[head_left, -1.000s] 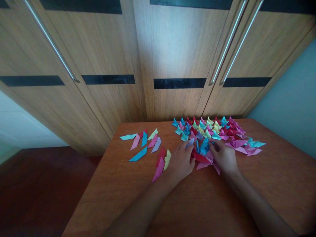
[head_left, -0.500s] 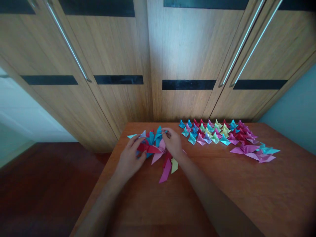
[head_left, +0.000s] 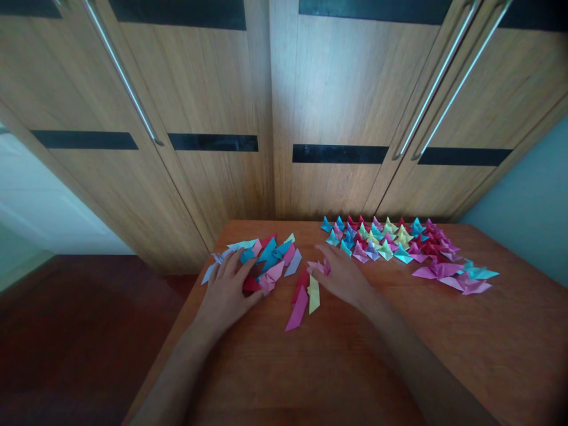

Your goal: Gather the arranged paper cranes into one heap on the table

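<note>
My left hand (head_left: 228,287) rests with fingers spread over a loose pile of folded paper pieces. In that pile show blue paper pieces (head_left: 273,254), a pink paper piece (head_left: 271,275) and a red paper piece (head_left: 251,285) by the thumb; some are hidden under the fingers. Farther right, my right hand (head_left: 341,275) reaches over a small pink paper piece (head_left: 320,267), with thumb and fingers apart around it. Just below lie a yellow paper strip (head_left: 313,294), a magenta paper strip (head_left: 297,310) and a red one (head_left: 300,285).
Rows of small pointed origami pieces (head_left: 373,239) in many colours stand at the table's back right. Larger folded pieces (head_left: 465,278) in magenta, pink and blue lie at their right end. Behind the wooden table (head_left: 284,378) rises a wooden wardrobe (head_left: 213,189).
My hands have drawn apart: the right moved right and down to the small pink piece, the left shifted slightly left. Blue and pink pieces between them now lie looser in the pile.
</note>
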### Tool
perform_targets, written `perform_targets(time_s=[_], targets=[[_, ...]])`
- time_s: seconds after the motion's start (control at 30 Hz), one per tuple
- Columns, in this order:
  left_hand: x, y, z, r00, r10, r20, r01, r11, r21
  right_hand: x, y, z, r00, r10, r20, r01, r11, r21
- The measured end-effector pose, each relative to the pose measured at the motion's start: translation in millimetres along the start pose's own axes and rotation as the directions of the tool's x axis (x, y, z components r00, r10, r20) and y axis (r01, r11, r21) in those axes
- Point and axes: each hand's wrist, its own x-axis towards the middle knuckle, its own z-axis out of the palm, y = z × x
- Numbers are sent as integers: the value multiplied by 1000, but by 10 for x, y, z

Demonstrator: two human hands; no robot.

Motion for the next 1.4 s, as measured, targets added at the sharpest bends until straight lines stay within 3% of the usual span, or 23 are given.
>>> perform_targets(time_s=[0.13, 0.27, 0.47, 0.63, 0.9, 1.03, 1.13, 1.27, 1.4], targets=[[17, 6, 66, 999, 27, 38, -27, 1000, -15, -152, 119, 90, 996, 21, 90, -14, 997, -75], [32, -56, 141, 999, 48, 11, -48, 997, -56, -84, 118, 203, 999, 31, 43, -29, 998, -50], [74, -87, 176, 998, 61, -14, -62, 994, -90, 182, -104, 296, 998, -47, -51, 51, 996, 71], [168, -104, 153, 991, 41, -124, -56, 991, -119, 401, -376, 393, 997, -68, 27, 64, 987, 146], [711, -310, 41, 949, -26, -313, -17, 991, -134, 756, -532, 685, 993, -15, -120, 52, 951, 305], [985, -451, 120, 971, -43, -235, 31, 998, -53, 905, -514, 806, 990, 5, -144, 47, 933, 357], [1070, -511, 202, 989, -13, -147, 10, 1000, -25, 953, -489, 830, 994, -56, -97, 88, 924, 371], [1035, -468, 201, 995, 43, -92, -45, 999, -16, 918, -441, 777, 994, -111, 23, 94, 923, 373], [916, -345, 92, 994, 49, -96, -46, 998, 30, 810, -379, 677, 996, -87, 28, 71, 929, 364]])
